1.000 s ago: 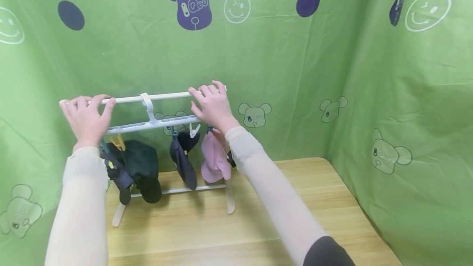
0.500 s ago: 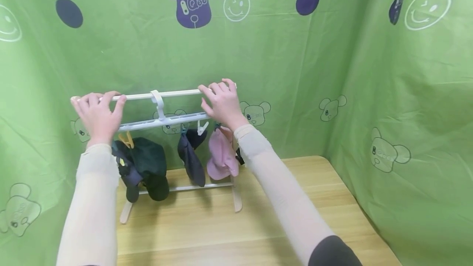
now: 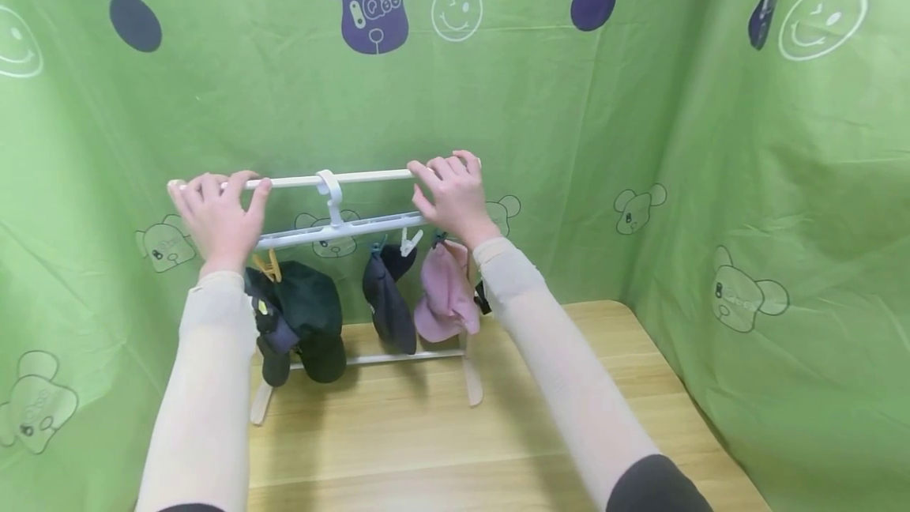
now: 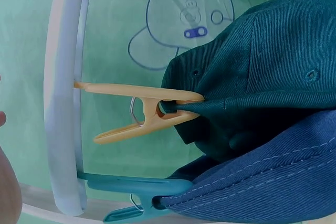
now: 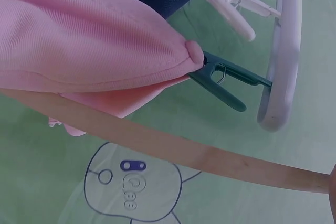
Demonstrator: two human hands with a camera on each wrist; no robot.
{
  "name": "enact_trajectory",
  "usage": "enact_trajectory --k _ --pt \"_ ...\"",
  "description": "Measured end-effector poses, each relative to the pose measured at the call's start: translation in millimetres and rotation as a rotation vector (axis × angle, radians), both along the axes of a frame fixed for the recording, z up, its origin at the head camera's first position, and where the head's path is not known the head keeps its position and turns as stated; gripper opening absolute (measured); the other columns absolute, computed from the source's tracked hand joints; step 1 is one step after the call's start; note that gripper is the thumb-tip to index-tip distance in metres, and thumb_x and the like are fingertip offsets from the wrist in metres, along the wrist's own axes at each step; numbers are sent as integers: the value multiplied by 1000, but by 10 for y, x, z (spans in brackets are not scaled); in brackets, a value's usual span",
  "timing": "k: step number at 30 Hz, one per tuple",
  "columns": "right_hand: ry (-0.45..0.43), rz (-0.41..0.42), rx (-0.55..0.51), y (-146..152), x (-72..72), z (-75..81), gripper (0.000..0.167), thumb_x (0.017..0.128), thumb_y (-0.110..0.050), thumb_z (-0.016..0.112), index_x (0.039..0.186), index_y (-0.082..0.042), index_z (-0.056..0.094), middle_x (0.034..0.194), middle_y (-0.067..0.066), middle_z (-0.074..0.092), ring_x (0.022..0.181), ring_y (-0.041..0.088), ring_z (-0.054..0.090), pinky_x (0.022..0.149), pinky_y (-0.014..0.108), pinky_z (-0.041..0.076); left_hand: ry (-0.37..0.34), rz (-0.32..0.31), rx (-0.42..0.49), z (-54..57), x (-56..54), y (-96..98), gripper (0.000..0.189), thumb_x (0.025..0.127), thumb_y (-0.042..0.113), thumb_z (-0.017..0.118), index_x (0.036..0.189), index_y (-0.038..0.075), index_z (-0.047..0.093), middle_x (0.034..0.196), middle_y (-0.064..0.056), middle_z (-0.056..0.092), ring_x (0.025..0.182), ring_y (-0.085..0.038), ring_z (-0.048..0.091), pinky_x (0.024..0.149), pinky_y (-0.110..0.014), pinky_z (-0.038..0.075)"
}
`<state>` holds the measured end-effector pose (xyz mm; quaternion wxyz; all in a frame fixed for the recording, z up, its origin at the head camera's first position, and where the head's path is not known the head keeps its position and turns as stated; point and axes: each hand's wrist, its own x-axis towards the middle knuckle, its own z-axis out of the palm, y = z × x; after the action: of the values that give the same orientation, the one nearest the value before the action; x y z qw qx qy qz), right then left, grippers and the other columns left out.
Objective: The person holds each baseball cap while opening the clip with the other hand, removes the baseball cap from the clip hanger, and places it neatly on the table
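Observation:
My left hand [image 3: 223, 216] grips the left end of a small rack's white top rod [image 3: 373, 176], fingers over it. At the rod's right end, my right hand [image 3: 455, 196] holds on the same way. From the rod hangs a pale-blue clip hanger [image 3: 306, 237]. A yellow clip [image 4: 149, 109] pinches a dark green cap [image 4: 252, 72], and a teal clip [image 4: 139, 187] a blue cap [image 4: 262, 182]. Further right hang a navy cap [image 3: 389, 306] and a pink cap [image 3: 444, 295], the latter on a dark green clip [image 5: 223, 80]. One white clip [image 5: 231, 6] holds nothing.
The rack's wooden feet [image 3: 472, 382] and lower white rod [image 3: 398, 358] are at the wooden table [image 3: 498, 449]. Green printed curtain [image 3: 540, 125] surrounds the table at the back and sides.
Both hands and the rack, with its hanger and caps, have shifted steadily to the right and slightly away. The grip on the rod looks the same.

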<state>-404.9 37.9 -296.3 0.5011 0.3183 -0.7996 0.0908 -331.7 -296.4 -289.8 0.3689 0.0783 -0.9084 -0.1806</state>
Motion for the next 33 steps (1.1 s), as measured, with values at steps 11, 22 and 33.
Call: enact_trajectory --k 11,22,33 --pt "48 -1 -13 203 -66 -14 34 86 -28 63 120 -22 67 100 2 71 93 22 64 105 45 38 -33 23 -29 -13 -57 171 66 95 70 27 134 26 56 128 -20 50 135 -39 31 120 -54 -14" --pt "48 16 -21 404 -91 -18 33 89 -29 57 120 -20 67 99 5 71 93 24 63 103 46 38 -47 36 -39 -17 -75 369 66 94 71 25 136 28 54 130 -19 49 135 -39 30 120 -54 -14" --pt "56 9 -25 600 -111 -19 32 89 -28 58 119 -20 67 98 5 71 92 25 63 102 46 38 -13 19 -22 -40 -110 554 67 94 72 25 133 28 56 128 -18 49 134 -37 31 120 -53 -14"
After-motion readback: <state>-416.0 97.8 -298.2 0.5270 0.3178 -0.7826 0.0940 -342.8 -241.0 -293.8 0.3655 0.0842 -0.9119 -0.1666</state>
